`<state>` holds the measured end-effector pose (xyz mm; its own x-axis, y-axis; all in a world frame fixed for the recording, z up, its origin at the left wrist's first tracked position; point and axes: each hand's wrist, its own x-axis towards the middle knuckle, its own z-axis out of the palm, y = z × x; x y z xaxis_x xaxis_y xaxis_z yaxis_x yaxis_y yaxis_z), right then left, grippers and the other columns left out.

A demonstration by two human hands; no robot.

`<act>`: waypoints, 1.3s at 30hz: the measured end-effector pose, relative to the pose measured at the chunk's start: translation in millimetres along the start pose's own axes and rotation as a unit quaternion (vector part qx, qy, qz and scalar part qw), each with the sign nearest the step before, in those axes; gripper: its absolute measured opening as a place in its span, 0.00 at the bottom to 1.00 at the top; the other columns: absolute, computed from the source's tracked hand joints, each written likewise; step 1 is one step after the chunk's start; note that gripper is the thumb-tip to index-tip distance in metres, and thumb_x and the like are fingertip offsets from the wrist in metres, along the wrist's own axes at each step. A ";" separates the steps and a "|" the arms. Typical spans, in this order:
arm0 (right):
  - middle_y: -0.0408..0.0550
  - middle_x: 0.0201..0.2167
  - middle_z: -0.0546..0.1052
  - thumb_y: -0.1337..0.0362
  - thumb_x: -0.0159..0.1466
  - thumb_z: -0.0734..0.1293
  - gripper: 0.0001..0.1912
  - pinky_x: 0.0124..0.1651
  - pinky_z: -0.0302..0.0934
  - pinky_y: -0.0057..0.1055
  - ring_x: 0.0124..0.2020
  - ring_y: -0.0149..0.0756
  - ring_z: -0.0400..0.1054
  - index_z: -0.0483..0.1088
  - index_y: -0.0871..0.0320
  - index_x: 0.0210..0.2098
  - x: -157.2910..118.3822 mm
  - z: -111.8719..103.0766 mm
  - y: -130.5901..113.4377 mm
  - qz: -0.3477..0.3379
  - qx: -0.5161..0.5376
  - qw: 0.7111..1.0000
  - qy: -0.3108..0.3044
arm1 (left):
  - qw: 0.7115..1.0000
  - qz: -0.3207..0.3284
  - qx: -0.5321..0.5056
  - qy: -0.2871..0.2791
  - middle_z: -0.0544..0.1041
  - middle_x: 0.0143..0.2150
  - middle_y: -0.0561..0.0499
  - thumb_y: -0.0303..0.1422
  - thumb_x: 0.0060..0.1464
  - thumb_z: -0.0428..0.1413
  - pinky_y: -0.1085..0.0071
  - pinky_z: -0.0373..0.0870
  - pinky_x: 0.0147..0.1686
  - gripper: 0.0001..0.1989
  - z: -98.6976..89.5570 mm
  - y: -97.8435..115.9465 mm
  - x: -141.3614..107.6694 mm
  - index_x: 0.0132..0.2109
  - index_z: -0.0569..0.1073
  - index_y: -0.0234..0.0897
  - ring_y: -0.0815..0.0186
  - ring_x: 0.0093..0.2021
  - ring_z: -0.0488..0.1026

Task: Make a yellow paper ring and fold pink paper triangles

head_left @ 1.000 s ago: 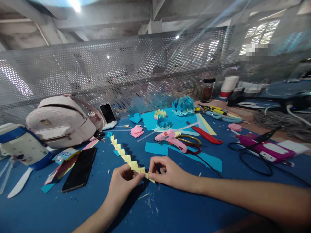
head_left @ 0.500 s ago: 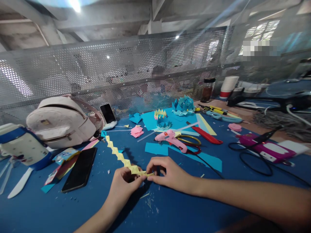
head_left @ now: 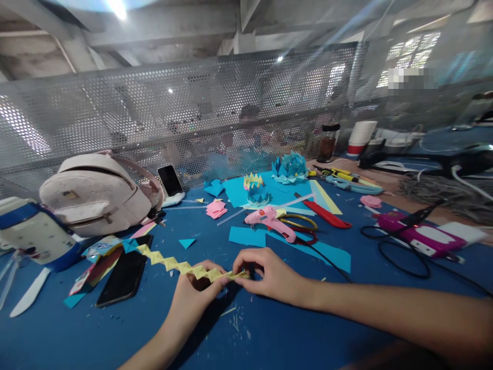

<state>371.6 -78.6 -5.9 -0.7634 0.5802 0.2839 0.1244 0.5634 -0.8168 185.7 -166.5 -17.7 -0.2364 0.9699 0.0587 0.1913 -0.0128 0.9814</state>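
A zigzag strip of folded yellow paper (head_left: 181, 266) stretches leftward from my fingers, with a blue folded piece (head_left: 131, 245) at its far end, over the phone. My left hand (head_left: 198, 293) is closed round the strip near its right end, thumb on top. My right hand (head_left: 265, 275) pinches the strip's right tip between thumb and forefinger, close beside the left thumb. Behind my hands lie a blue paper sheet (head_left: 246, 237), a small blue triangle (head_left: 187, 243) and a pink glue gun (head_left: 269, 220).
A black phone (head_left: 123, 280), white plastic knife (head_left: 31, 293), bottle (head_left: 34, 231) and pale backpack (head_left: 96, 195) occupy the left. Scissors (head_left: 298, 222), a red-handled cutter (head_left: 327, 213) and blue paper flowers (head_left: 290, 167) stand farther back. A magenta power bank (head_left: 427, 236) with black cable lies right.
The yellow strip's far end has swung left and toward me, from beside the backpack to over the phone. Both hands stay in nearly the same place.
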 end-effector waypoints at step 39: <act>0.42 0.32 0.78 0.62 0.60 0.75 0.05 0.35 0.57 0.25 0.33 0.32 0.69 0.78 0.56 0.35 0.2 -0.1 6.8 0.003 -0.035 0.999 0.018 | 0.997 0.041 0.018 -0.059 0.80 0.30 0.49 0.38 0.53 0.62 0.75 0.69 0.34 0.10 -9.5 -7.7 7.7 0.30 0.80 0.36 0.65 0.32 0.76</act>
<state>372.4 -74.5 -11.4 -0.7399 0.6031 0.2980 0.1733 0.5990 -0.7818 173.4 -161.2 -23.1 -0.1062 0.9878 0.1140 0.2401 -0.0858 0.9669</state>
